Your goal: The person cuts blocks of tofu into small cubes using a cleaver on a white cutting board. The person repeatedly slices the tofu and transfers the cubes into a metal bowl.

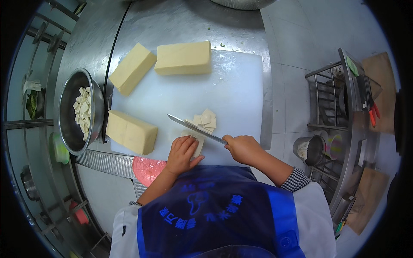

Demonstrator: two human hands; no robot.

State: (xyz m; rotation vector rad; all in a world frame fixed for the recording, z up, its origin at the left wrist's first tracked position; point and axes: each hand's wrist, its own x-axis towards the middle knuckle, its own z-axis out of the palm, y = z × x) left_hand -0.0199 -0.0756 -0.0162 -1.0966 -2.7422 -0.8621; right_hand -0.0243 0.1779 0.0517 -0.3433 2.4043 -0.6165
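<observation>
My right hand (243, 149) grips the handle of a kitchen knife (196, 129), its blade slanting up and left across the white cutting board (235, 93). Under the blade lies a pale slab of tofu (199, 145), held down by the fingers of my left hand (183, 154). Just beyond the knife, flat cut tofu pieces (206, 119) overlap in a small heap. Three large pale-yellow tofu blocks rest on the board: one block (184, 58) at the back, an angled block (133, 69) beside it, and a third block (131, 132) at the left.
A steel bowl (69, 113) with tofu cubes (83, 111) stands left of the board on the steel table (161, 22). Another metal vessel (243, 3) sits at the far edge. To the right, a steel rack (348, 129) carries knives. A pink lid-like item (148, 169) lies below the board's left edge.
</observation>
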